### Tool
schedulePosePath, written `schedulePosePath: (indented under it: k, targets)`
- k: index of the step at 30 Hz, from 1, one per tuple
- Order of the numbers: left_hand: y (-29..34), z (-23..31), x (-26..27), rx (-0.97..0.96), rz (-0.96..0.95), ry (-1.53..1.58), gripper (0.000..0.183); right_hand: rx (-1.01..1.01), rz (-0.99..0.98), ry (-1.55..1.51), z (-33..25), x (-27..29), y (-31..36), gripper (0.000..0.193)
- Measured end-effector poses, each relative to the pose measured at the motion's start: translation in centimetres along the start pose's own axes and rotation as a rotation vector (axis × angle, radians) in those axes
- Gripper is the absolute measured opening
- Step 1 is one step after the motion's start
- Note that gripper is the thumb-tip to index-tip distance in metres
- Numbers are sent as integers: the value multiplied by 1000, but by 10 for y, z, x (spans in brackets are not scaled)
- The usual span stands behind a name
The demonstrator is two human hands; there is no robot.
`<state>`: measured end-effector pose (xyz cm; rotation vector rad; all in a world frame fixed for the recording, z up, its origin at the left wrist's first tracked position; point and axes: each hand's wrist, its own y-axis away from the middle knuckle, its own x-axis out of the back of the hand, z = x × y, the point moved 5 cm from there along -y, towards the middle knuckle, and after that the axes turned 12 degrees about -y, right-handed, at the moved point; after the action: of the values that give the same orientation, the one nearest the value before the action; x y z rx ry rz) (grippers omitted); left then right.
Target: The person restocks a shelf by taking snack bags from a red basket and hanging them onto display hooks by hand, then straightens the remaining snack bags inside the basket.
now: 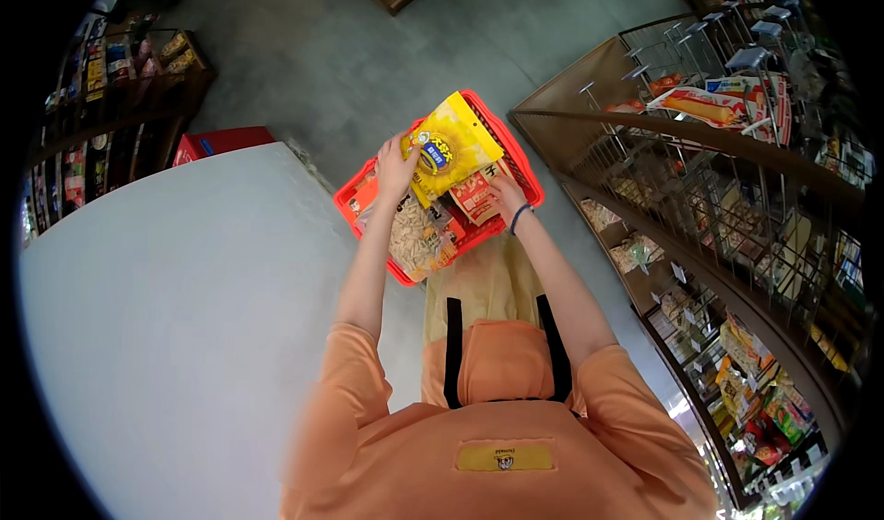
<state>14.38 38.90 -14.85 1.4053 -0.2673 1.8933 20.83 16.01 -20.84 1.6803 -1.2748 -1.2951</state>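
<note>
A red plastic shopping basket (529, 181) stands in front of me, loaded with packaged snacks. My left hand (396, 168) grips the left edge of a yellow snack bag (465, 133), thumb on its front. This bag lies tilted over the far part of the basket and covers some of what is below. At the basket's right side, my right hand (505, 196) has its fingers closed at the edge of a red-and-beige packet (476, 198). Nearer to me in the basket rests a clear bag of pale, shelled-looking snacks (416, 239). An orange packet (366, 194) shows beside my left wrist.
A large white surface (184, 336) fills the left side, close to the basket. Along the right runs a brown shelf rack with wire sides (663, 126), stocked with bagged food. More stocked shelves (115, 97) stand at the far left, near a red box (221, 143).
</note>
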Motion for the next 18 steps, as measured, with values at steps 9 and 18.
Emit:
schedulePosePath:
  k: [9,18]
  targets:
    - [-28,22,-12,-19,-223,-193,47,-64,-52,-56,-2,-29,-15,44]
    - [-24,25,-35,-2,-393,-87,54,33,38,-28,0,-32,0,43]
